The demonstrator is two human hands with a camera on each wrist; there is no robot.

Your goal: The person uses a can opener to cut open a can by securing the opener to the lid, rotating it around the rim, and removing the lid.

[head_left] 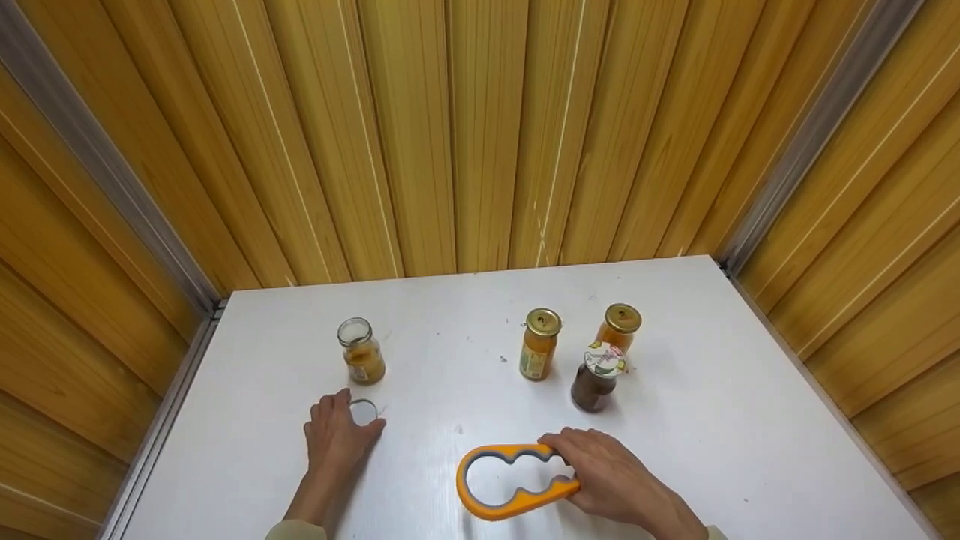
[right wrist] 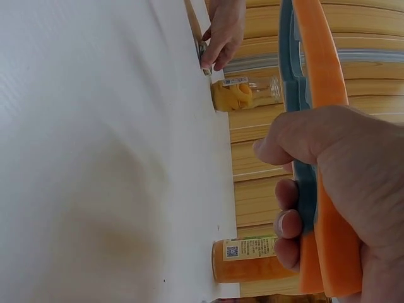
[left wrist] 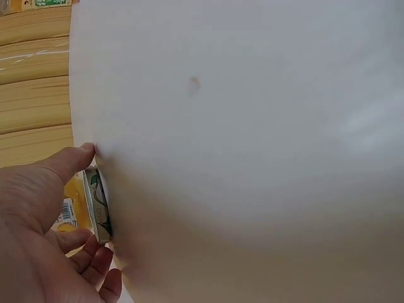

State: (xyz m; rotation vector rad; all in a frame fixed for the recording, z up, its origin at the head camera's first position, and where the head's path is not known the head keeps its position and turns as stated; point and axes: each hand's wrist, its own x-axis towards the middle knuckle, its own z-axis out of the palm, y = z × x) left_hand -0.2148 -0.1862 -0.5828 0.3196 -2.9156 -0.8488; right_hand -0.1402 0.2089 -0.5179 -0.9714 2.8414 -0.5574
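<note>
On the left of the white table, my left hand (head_left: 337, 431) has its thumb and fingers around the rim of a round jar lid (head_left: 364, 412). The lid lies flat at the tabletop; its printed edge (left wrist: 97, 205) shows in the left wrist view. Just beyond it stands an uncapped glass jar (head_left: 363, 360) with yellow fruit pieces inside. My right hand (head_left: 604, 472) grips one end of an orange and grey jar opener (head_left: 480, 512), held above the table near its front. The opener's wide loop points left, and part of its grip end is hidden by the hand.
To the right stand two gold-lidded jars with orange contents, one nearer the middle (head_left: 538, 352) and one farther right (head_left: 621, 319). A dark jar with a patterned lid (head_left: 595, 382) stands in front of the latter. Wood-patterned walls (head_left: 487, 135) enclose the table (head_left: 435, 405).
</note>
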